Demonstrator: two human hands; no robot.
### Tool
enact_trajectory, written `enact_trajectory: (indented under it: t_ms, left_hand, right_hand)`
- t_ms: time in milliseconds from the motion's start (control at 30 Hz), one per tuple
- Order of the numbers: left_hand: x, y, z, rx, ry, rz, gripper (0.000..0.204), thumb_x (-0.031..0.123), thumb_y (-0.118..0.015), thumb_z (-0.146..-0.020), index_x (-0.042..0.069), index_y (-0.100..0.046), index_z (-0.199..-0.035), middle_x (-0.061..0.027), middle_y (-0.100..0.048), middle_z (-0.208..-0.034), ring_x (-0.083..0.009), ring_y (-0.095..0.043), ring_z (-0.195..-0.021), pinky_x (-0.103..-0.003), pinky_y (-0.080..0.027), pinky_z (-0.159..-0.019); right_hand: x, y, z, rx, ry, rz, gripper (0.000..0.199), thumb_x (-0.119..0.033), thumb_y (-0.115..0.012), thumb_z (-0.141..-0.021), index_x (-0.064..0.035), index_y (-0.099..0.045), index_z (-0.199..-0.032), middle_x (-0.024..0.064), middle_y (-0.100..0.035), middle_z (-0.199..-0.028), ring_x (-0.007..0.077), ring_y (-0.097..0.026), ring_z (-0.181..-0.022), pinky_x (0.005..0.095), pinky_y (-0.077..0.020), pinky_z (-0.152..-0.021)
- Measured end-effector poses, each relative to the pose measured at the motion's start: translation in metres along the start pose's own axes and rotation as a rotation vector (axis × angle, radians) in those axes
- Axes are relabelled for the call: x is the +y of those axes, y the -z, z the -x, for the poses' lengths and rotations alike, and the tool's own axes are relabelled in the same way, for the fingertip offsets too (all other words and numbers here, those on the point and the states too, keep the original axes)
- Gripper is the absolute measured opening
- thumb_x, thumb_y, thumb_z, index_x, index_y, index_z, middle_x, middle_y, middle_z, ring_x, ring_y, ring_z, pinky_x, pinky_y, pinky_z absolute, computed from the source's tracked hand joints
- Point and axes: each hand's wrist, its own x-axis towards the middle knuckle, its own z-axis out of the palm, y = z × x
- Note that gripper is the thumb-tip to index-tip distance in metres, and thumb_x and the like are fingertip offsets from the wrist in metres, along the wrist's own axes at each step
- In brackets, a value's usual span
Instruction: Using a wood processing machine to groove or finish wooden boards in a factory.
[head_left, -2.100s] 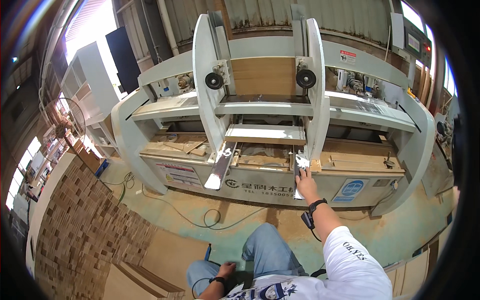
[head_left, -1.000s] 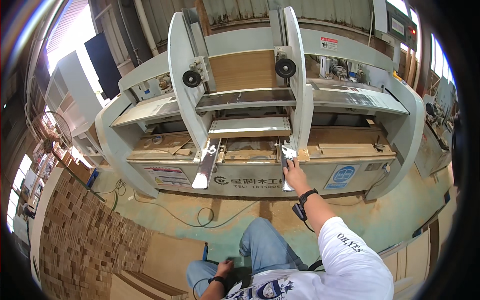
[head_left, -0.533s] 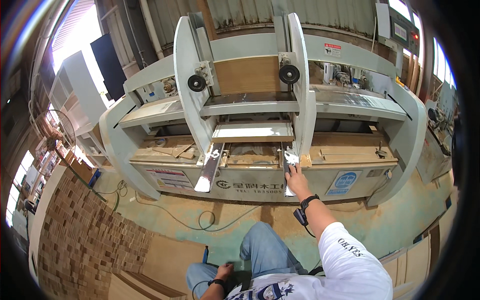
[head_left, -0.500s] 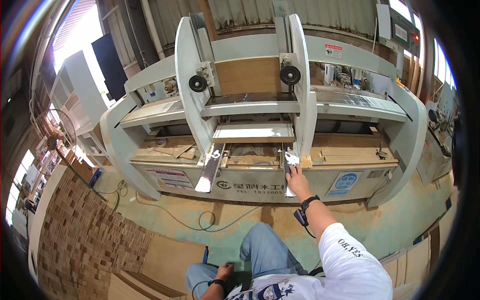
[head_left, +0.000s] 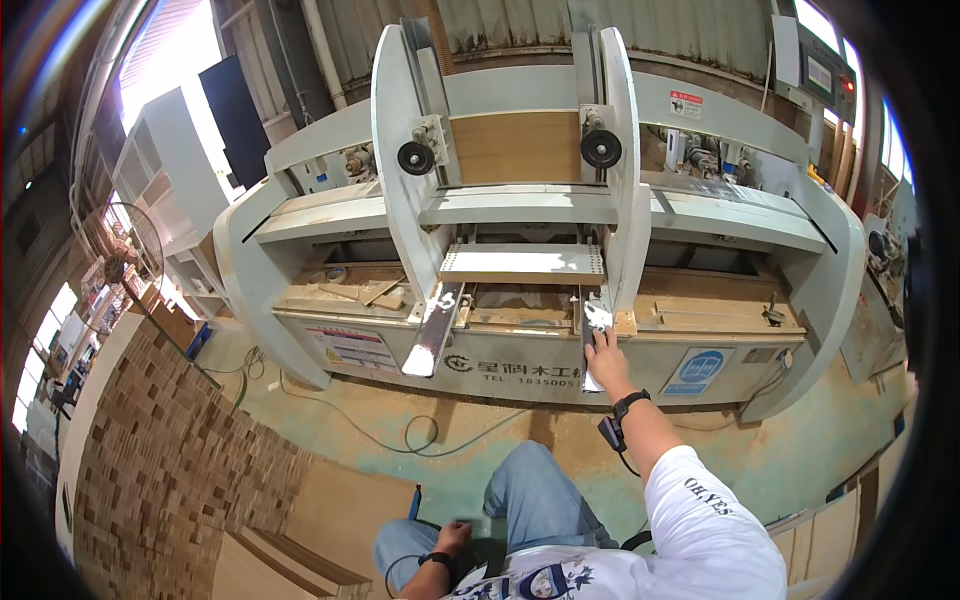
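My right hand (head_left: 608,365) rests on the right support rail (head_left: 592,322) of a large pale-grey woodworking machine, its fingers stretched forward along the top. White worn patches show on that rail and on the matching left support rail (head_left: 433,335). Across the inner ends of both rails lies a white perforated strip (head_left: 523,261) with a wooden edge below it. My left hand (head_left: 455,538) is down by my thigh with its fingers curled in. Whatever it may hold is hidden.
Two upright plates with black handwheels (head_left: 416,158) flank a brown board (head_left: 515,148). Wood offcuts (head_left: 365,292) lie on the machine bed. A grey hose (head_left: 385,445) snakes over the floor. Stacked wood pieces (head_left: 170,450) fill the left side, near a standing fan (head_left: 122,255).
The view has shifted slightly, so the machine sits a little farther right in the picture. My right hand stays on the right rail, and my left hand stays by my thigh.
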Motion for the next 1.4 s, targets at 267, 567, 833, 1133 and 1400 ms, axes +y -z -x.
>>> enact_trajectory:
  t_ms: [267, 567, 833, 1133, 1400]
  left_hand:
    - [-0.001, -0.001, -0.007, 0.021, 0.060, -0.104, 0.026, 0.025, -0.064, -0.083, 0.000, -0.068, -0.088, -0.0047, -0.065, -0.075, -0.0130, -0.060, -0.066, -0.028, -0.047, -0.060]
    - [0.001, -0.003, -0.002, 0.022, 0.076, -0.052, 0.025, 0.024, -0.066, -0.083, 0.000, -0.067, -0.091, -0.0049, -0.065, -0.077, -0.0142, -0.060, -0.068, -0.029, -0.049, -0.061]
    - [-0.003, -0.003, -0.005, 0.021, 0.059, -0.030, 0.027, 0.023, -0.065, -0.083, -0.001, -0.066, -0.097, -0.0048, -0.064, -0.079, -0.0144, -0.060, -0.068, -0.029, -0.048, -0.062]
    - [0.001, -0.002, -0.003, 0.017, 0.091, 0.004, 0.029, 0.023, -0.064, -0.085, -0.001, -0.065, -0.101, -0.0063, -0.065, -0.082, -0.0163, -0.061, -0.070, -0.030, -0.049, -0.064]
    - [0.007, -0.002, 0.003, 0.024, 0.064, 0.015, 0.026, 0.024, -0.064, -0.085, 0.000, -0.065, -0.095, -0.0047, -0.064, -0.077, -0.0145, -0.059, -0.067, -0.028, -0.047, -0.060]
  right_hand:
    - [-0.002, 0.003, 0.000, -0.033, -0.027, 0.000, 0.045, -0.033, -0.051, -0.091, -0.0136, -0.047, -0.131, 0.0139, -0.034, -0.146, 0.0423, -0.058, -0.102, 0.0484, -0.0471, -0.088]
    - [-0.004, 0.007, 0.001, -0.059, -0.035, 0.014, 0.046, -0.034, -0.049, -0.091, -0.0133, -0.046, -0.132, 0.0146, -0.033, -0.146, 0.0418, -0.058, -0.103, 0.0479, -0.0469, -0.089]
    - [-0.004, 0.008, 0.000, -0.074, -0.051, 0.023, 0.047, -0.035, -0.048, -0.091, -0.0138, -0.045, -0.133, 0.0145, -0.032, -0.147, 0.0419, -0.058, -0.102, 0.0490, -0.0469, -0.089]
    - [-0.008, 0.012, 0.002, -0.080, -0.062, -0.011, 0.048, -0.035, -0.048, -0.091, -0.0142, -0.045, -0.134, 0.0146, -0.032, -0.147, 0.0421, -0.057, -0.104, 0.0477, -0.0461, -0.091]
    - [-0.007, 0.010, 0.000, -0.083, -0.079, -0.001, 0.048, -0.036, -0.049, -0.091, -0.0152, -0.045, -0.134, 0.0137, -0.032, -0.147, 0.0414, -0.057, -0.105, 0.0477, -0.0460, -0.091]
